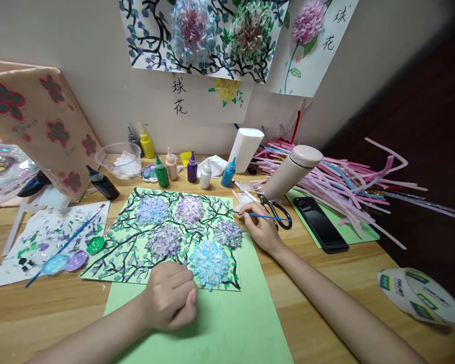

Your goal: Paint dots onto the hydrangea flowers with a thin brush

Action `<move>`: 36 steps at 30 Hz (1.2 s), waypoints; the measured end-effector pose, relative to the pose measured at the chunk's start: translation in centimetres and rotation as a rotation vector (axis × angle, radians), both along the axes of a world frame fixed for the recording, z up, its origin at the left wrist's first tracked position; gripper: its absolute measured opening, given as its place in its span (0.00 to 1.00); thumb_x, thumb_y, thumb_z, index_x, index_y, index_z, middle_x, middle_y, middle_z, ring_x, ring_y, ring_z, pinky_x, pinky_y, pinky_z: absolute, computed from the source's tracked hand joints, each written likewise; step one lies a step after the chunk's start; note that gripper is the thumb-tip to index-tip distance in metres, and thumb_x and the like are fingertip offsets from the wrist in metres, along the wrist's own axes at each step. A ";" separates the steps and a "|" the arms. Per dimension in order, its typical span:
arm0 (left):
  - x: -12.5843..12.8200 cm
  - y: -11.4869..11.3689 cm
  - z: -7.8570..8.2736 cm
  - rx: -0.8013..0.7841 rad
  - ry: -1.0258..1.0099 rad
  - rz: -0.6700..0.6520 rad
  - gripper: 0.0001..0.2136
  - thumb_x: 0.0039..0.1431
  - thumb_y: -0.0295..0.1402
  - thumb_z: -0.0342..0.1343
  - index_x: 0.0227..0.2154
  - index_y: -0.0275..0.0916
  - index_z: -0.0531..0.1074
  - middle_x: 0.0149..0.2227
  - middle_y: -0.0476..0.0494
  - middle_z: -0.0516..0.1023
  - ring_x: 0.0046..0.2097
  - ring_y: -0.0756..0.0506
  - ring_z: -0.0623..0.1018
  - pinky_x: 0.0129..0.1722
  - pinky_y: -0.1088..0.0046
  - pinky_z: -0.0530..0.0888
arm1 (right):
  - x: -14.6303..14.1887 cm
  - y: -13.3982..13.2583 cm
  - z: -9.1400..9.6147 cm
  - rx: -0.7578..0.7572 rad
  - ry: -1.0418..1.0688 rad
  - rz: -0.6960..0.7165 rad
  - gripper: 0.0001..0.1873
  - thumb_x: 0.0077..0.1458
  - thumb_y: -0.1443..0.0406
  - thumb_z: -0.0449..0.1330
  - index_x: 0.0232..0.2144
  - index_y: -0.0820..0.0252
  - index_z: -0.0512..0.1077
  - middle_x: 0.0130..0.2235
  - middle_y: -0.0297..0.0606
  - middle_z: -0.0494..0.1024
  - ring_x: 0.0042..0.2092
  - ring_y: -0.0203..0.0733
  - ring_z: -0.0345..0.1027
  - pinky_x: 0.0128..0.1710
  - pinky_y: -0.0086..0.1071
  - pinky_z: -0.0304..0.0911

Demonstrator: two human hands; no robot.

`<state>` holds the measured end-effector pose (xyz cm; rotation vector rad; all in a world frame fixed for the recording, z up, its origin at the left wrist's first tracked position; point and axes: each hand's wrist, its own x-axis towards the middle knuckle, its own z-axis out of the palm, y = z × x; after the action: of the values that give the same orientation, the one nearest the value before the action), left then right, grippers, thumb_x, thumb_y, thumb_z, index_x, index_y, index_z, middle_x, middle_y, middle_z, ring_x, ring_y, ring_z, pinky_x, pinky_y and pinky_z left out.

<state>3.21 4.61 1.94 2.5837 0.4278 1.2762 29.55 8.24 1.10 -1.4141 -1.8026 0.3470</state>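
Note:
My right hand [261,230] pinches a thin blue paintbrush [275,218], its tip pointing left at the right edge of a painting [126,268]. Black branches with small green and purple leaves cover the pale sheet. Raised crumpled-paper flowers in blue, lilac and purple stand on it, with a light-blue flower [211,263] at the lower right. My left hand [170,296] is curled into a fist by the painting's lower edge, and nothing shows in its fingers. Under both lies a larger green sheet [227,328].
Paint bottles [162,171] line the back. Left are a paint-stained paper [13,242], paint lids [77,261] and another brush [76,233]. Right are scissors [282,215], a tumbler [293,172], a phone [320,225], pipe cleaners [349,187] and a tape roll [420,296].

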 end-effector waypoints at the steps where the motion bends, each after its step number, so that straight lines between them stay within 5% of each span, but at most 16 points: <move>1: 0.0 0.0 0.0 0.001 0.002 0.002 0.11 0.47 0.18 0.44 0.19 0.40 0.51 0.17 0.52 0.53 0.21 0.49 0.51 0.21 0.70 0.47 | 0.0 0.0 0.0 0.002 0.007 -0.013 0.05 0.57 0.67 0.49 0.30 0.56 0.64 0.32 0.35 0.72 0.38 0.42 0.67 0.40 0.35 0.59; 29: 0.2 -0.1 0.0 0.074 0.020 0.049 0.12 0.51 0.22 0.42 0.16 0.40 0.52 0.15 0.53 0.53 0.18 0.50 0.52 0.19 0.69 0.48 | -0.2 -0.5 0.2 0.073 0.067 -0.005 0.08 0.59 0.65 0.48 0.32 0.56 0.66 0.33 0.37 0.71 0.39 0.43 0.65 0.41 0.37 0.58; 32: 0.4 -0.3 -0.2 0.111 0.025 0.081 0.13 0.51 0.24 0.41 0.14 0.40 0.51 0.14 0.53 0.53 0.16 0.51 0.52 0.17 0.70 0.49 | -2.2 -0.2 1.9 0.070 0.183 0.047 0.08 0.60 0.63 0.49 0.33 0.56 0.67 0.34 0.36 0.71 0.38 0.42 0.65 0.40 0.36 0.58; 36: 0.8 -0.5 -0.8 0.153 -0.010 0.101 0.12 0.48 0.26 0.43 0.13 0.40 0.51 0.13 0.54 0.53 0.15 0.53 0.54 0.15 0.74 0.51 | -9.2 1.0 6.0 -0.116 0.219 0.369 0.11 0.62 0.62 0.46 0.35 0.56 0.69 0.36 0.36 0.73 0.40 0.40 0.66 0.42 0.33 0.59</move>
<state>4.00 4.13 1.12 2.7102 0.4823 1.4066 20.32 9.24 7.10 -1.0645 -1.8783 0.7776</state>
